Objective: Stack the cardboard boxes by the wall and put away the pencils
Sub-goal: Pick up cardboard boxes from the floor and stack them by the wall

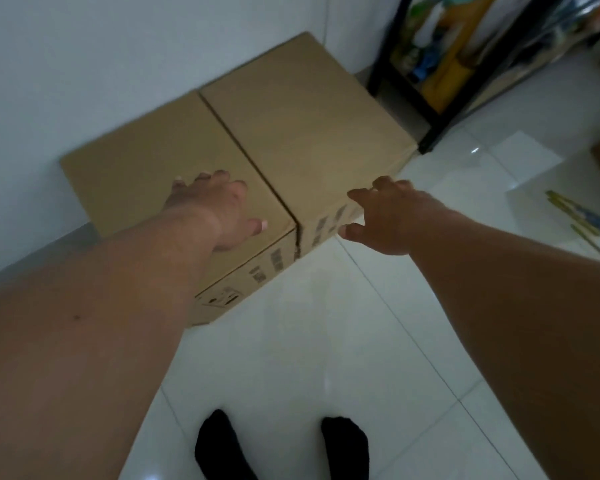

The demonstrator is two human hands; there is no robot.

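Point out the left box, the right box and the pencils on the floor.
left box (129, 174): head view, bare part of its top.
right box (309, 116): head view, middle of its top.
pencils (584, 216): head view, middle of the blurred bunch.

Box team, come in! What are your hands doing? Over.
Left hand open, on the left box. Right hand open, at the right box front corner. Boxes side by side by wall, unstacked. Pencils on floor, off right.

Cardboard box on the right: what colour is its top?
Plain tan cardboard box, best seen in the head view.
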